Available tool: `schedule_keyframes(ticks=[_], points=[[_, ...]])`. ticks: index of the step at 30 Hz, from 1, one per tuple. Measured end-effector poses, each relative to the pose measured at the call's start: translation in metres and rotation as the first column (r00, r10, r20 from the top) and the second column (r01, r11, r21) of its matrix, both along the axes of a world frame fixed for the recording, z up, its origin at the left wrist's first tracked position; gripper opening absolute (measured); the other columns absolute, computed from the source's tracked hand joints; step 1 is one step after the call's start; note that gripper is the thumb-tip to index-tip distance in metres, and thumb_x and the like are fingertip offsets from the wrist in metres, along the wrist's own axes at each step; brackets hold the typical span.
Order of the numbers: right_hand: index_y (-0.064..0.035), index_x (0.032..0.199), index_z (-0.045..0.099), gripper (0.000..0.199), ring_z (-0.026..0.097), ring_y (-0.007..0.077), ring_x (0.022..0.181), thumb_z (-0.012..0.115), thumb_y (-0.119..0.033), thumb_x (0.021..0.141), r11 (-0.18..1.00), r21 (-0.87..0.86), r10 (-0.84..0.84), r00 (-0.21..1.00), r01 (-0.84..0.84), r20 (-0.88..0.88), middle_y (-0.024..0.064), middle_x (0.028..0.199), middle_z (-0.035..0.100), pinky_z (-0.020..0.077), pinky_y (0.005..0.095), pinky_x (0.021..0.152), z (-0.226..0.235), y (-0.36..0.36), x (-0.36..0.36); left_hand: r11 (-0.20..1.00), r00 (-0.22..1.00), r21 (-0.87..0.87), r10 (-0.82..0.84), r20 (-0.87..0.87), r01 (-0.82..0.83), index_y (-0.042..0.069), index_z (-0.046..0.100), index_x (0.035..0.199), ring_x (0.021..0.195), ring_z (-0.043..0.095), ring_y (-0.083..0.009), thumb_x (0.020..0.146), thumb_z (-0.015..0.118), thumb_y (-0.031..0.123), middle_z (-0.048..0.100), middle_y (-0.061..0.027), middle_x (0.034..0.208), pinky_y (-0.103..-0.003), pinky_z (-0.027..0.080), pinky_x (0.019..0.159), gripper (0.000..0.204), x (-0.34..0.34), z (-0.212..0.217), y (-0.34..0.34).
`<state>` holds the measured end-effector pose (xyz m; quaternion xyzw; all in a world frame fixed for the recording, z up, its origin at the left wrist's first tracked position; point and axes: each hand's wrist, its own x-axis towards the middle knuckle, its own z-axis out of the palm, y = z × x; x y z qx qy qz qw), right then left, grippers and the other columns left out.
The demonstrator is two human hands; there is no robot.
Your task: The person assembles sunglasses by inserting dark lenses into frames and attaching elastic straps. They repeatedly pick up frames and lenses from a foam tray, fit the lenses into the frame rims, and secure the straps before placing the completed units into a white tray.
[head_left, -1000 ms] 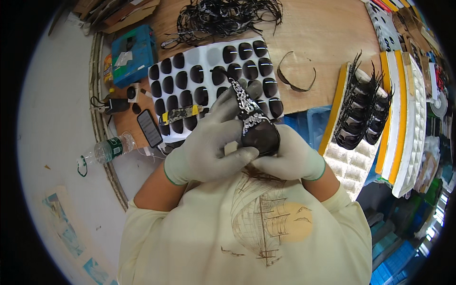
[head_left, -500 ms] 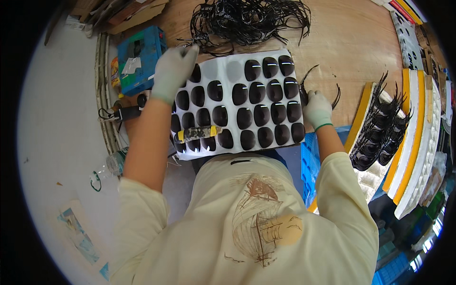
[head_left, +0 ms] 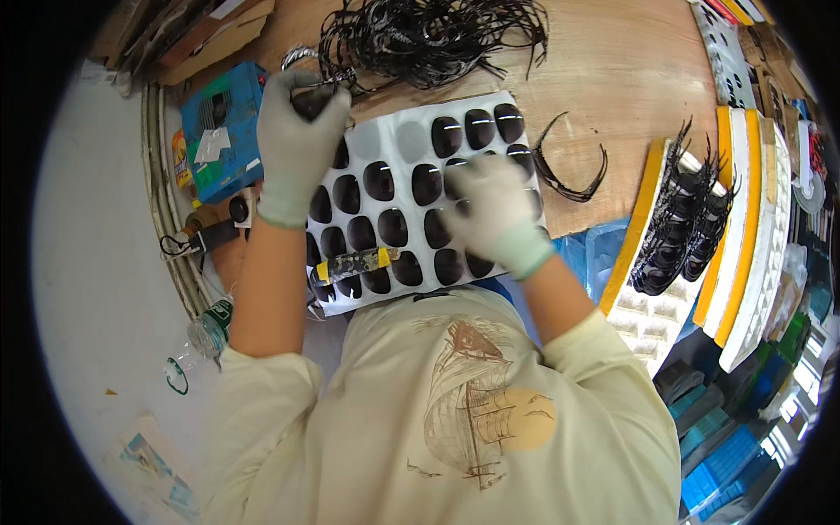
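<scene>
A white sheet bears rows of dark sunglass lenses. My gloved left hand, off the sheet's far left corner, has its fingers closed round a dark lens. Over the right half of the sheet is my gloved right hand, its fingers smeared by motion; whether it holds anything does not show. A dark grip wrapped in yellow tape rests across the near left lenses. Beyond the sheet lies a tangled heap of thin black strips. To its right, a curved black strip lies on the wooden table.
A blue box stands at the left, with tape rolls and a black tool near it. Yellow-and-white foam trays are at the right, one bearing black strips and dark lenses. A plastic bottle is at lower left.
My right hand has left the black strip at the sheet's right and swung left over the lenses. My left hand's grip now shows a dark lens. The view has shifted slightly.
</scene>
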<state>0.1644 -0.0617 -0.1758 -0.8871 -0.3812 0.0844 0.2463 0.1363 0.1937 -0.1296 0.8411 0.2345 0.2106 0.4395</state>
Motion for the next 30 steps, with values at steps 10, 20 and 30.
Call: schedule_keyframes(ticks=[10,20,30], points=[[-0.0044,0.11,0.065,0.044,0.061,0.0319,0.111,0.076,-0.031,0.077,0.96,-0.28,-0.017,0.994,-0.015,-0.11,0.0152,0.114,0.061,0.053,0.0425,0.09,-0.015,0.041,0.0,0.809,0.994,-0.577,-0.072,0.088,0.11,-0.002,0.03,0.142,0.093,0.071,-0.0272,0.088,0.046,-0.005,0.057,-0.0242,0.131,-0.034,0.06,0.077,0.056,-0.119,0.051,-0.083],[-0.0028,0.116,0.066,0.037,0.061,0.0336,0.118,0.066,-0.019,0.083,0.939,-0.344,-0.03,0.987,-0.026,-0.157,0.0179,0.125,0.06,0.0544,0.042,0.095,-0.003,0.052,0.012,0.718,0.858,-0.601,-0.504,-0.1,0.351,-0.002,0.039,0.14,0.107,0.067,-0.0259,0.098,0.048,0.003,0.062,-0.0238,0.129,-0.04,0.053,0.093,0.043,-0.219,0.074,-0.131],[-0.0065,0.102,0.064,0.017,0.065,0.0345,0.088,0.064,-0.013,0.087,0.914,0.165,0.377,0.926,-0.372,-0.003,0.0131,0.097,0.067,0.0533,0.0448,0.076,-0.004,-0.047,-0.004,0.683,0.93,-0.685,-0.367,-0.021,0.254,-0.001,0.044,0.113,0.083,0.062,-0.0182,0.092,0.04,0.001,0.057,-0.0133,0.099,-0.036,0.055,0.077,0.022,-0.17,0.084,-0.164]])
